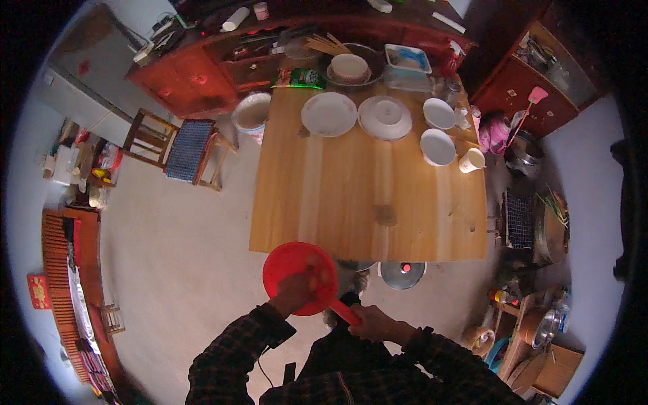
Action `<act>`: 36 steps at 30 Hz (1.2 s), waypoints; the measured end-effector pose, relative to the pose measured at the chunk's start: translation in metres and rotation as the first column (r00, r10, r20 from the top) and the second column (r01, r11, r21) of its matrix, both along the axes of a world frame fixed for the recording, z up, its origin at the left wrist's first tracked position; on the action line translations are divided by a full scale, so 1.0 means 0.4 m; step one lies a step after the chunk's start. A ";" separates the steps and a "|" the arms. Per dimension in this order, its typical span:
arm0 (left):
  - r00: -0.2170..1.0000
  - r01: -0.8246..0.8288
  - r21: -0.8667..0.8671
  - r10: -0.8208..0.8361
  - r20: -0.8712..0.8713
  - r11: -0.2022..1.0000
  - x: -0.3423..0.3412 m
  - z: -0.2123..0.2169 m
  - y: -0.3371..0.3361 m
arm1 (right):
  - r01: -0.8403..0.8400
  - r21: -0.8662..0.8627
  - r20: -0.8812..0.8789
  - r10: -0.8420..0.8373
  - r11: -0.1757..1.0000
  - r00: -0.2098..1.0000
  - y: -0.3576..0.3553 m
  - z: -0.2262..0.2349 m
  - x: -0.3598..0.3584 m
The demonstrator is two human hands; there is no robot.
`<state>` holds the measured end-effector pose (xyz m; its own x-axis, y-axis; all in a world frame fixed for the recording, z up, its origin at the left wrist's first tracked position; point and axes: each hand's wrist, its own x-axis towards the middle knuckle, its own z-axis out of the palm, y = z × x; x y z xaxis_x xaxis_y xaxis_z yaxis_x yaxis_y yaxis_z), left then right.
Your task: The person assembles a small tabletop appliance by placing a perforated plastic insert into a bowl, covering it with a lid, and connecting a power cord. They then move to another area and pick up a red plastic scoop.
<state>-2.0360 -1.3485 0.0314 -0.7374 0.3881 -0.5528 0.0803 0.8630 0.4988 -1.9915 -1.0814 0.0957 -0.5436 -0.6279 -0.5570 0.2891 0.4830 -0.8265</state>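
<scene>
In front of my body, at the near left corner of the table, is a red plastic water scoop. My right hand is closed round its handle. My left hand reaches down into the scoop's bowl with its fingers curled. A few pale brownish, rounded things lie by those fingers. They look blurred, and I cannot make out their kind or whether one is in the grip.
The wooden table bears white plates, bowls, a paper cup and a green packet. A lidded pot stands below its near edge. A chair and a bucket are at left.
</scene>
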 end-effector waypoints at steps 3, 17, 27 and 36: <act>0.992 0.020 -0.007 -0.019 0.124 1.000 -0.075 0.003 0.013 | -0.002 0.047 -0.029 0.004 0.999 1.000 0.025 -0.015 -0.050; 0.957 0.000 0.403 -0.117 0.266 0.915 -0.387 -0.080 -0.009 | 0.217 0.185 0.136 -0.244 0.958 0.960 -0.028 -0.043 -0.219; 0.858 -0.211 0.503 -0.087 0.506 0.838 -0.646 0.078 -0.093 | 0.579 0.236 0.278 -0.625 0.781 0.729 -0.251 -0.068 -0.195; 0.815 -0.473 0.645 0.020 0.579 0.600 -0.946 0.078 -0.087 | 0.682 0.337 0.304 -0.761 0.649 0.574 -0.365 -0.067 -0.195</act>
<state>-2.4144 -1.3831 0.0624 -0.6000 0.6601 -0.4520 -0.5096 0.1202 0.8520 -2.0695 -1.2273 0.0688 -0.4876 -0.0017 -0.8731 0.8700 0.0822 -0.4861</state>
